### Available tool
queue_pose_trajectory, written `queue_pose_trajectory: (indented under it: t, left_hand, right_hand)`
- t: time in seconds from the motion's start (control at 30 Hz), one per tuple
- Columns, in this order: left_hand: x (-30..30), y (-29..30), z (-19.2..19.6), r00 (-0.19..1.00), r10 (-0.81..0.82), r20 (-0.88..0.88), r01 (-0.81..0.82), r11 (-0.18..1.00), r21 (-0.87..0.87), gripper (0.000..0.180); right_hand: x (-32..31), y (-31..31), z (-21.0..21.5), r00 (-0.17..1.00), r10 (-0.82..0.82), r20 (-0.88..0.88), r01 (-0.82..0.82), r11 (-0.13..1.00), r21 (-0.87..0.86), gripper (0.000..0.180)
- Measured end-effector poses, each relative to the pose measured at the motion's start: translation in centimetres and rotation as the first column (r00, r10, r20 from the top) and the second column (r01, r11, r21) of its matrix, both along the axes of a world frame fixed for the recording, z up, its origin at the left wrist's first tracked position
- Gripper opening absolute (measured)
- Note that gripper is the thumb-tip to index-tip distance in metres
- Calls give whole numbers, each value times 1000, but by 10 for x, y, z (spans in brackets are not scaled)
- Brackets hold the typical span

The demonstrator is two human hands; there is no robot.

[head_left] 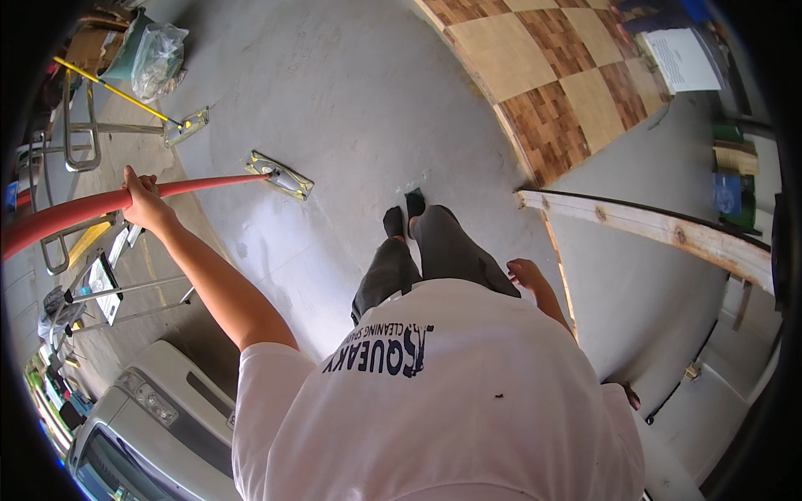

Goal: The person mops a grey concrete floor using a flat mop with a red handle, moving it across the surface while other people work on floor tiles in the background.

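My left arm reaches out to the left, and my left hand (144, 200) is wrapped round the red pole of a flat mop (219, 181). The pole runs in from the left edge to a rectangular mop head (282, 174) with a green and yellow pad, lying on the grey floor (334, 100). Down beside my right thigh hangs my right hand (525, 273), its fingers loosely bent and apart, with nothing visible in them. My feet, in dark socks, stand on the floor to the right of the mop head.
A second flat mop (185, 125) with a yellow pole leans at the upper left, near a clear plastic bag (159, 63) and metal frames (82, 125). A checkered wooden board (576, 108) and a wooden beam (652, 224) border the right. A white vehicle (142, 426) stands lower left.
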State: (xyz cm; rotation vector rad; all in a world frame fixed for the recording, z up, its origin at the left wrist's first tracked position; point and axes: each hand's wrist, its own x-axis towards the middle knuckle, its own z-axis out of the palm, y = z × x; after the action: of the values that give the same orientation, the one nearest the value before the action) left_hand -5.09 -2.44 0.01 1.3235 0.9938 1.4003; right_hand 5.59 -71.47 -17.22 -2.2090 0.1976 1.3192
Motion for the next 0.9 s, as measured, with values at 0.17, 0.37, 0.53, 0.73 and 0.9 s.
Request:
queue_pose_trajectory:
  t: [0.17,0.37,0.53,0.73,0.9]
  left_hand:
    - [-5,5,0,997,75,27,-75,997,-8,31]
    - [-4,7,2,998,-41,-40,40,998,-40,33]
    - [40,-8,-5,784,-546,-295,542,834,-104,25]
    - [147,-189,-2,438,-619,-651,831,556,31,32]
    - [183,-355,28,332,-680,-654,943,250,218,19]
  right_hand:
    - [-1,-12,-14,974,220,53,-221,975,15,26]
    - [5,-18,-12,981,185,-59,-186,982,-13,24]
    - [81,73,84,972,-38,232,-30,958,286,40]
    - [173,171,318,712,-509,484,-346,346,872,110]
    - [166,99,450,721,-677,145,-405,-243,882,85]
